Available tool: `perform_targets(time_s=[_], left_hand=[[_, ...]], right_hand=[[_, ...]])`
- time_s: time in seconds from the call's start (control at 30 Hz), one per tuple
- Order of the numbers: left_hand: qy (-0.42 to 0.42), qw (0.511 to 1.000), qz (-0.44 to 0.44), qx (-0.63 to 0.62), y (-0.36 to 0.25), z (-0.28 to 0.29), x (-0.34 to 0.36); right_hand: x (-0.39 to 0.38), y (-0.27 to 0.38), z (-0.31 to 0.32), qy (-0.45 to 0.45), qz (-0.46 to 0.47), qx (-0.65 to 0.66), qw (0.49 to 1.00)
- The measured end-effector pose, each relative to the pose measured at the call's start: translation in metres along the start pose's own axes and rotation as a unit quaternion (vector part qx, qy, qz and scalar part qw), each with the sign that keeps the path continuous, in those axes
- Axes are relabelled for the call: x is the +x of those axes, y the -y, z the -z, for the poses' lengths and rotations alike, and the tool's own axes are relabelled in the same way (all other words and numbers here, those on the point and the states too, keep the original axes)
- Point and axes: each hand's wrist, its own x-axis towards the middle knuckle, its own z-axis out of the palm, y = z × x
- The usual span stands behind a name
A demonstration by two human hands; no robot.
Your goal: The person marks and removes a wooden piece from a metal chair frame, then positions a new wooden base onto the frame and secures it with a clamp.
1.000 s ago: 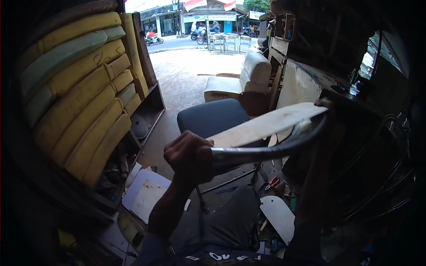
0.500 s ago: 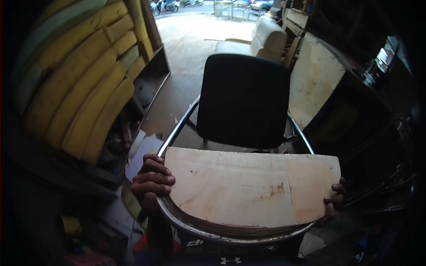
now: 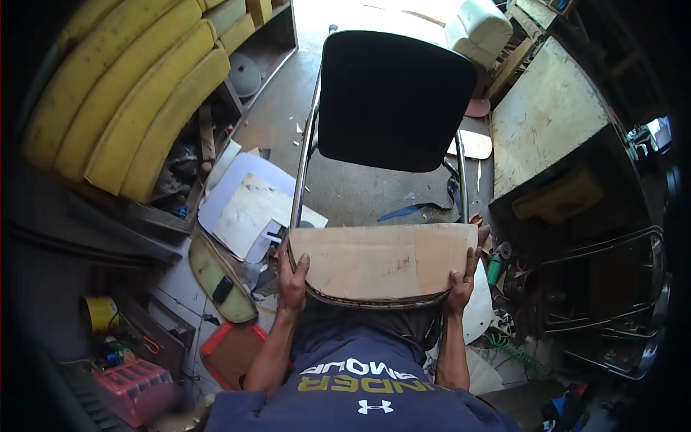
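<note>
A curved-bottomed plywood board [image 3: 360,259] sits at the near end of a chair's bent metal tube frame [image 3: 300,173]. My left hand [image 3: 293,282] grips the board and tube at the left end, thumb over the front edge, most fingers hidden behind. At the right end my right hand [image 3: 462,284] holds it too, some fingers on the board's face. The frame's lower curve runs just under the board. Farther off, a black chair panel [image 3: 396,101] with rounded corners is joined to the same frame.
Yellow foam pads [image 3: 155,93] are stacked at the left. A pale board [image 3: 551,119] leans over a dark cabinet at the right, above metal chair frames [image 3: 604,288]. On the floor lie offcuts [image 3: 252,209], a green pad [image 3: 223,277] and a red crate [image 3: 137,389].
The view has tipped downward and brightened, showing my forearms and shirt. The board now appears smaller and farther from the camera. My left hand's grip has changed, its thumb now up front.
</note>
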Motion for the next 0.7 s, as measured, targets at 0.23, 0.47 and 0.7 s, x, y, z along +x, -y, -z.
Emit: perform_targets(time_s=[0.23, 0.47, 0.7], left_hand=[[-0.092, 0.967, -0.057, 0.23, 0.022, -0.004, -0.025], [-0.128, 0.965, -0.043, 0.225, -0.014, -0.012, -0.02], [-0.145, 0.907, -0.02, 0.394, -0.026, -0.015, -0.043]], right_hand=[[-0.038, 0.01, -0.003, -0.091, -0.117, -0.057, 0.987], [-0.02, 0.042, 0.008, -0.079, -0.168, -0.177, 0.966], [-0.03, 0.027, 0.026, -0.095, -0.217, -0.1, 0.966]])
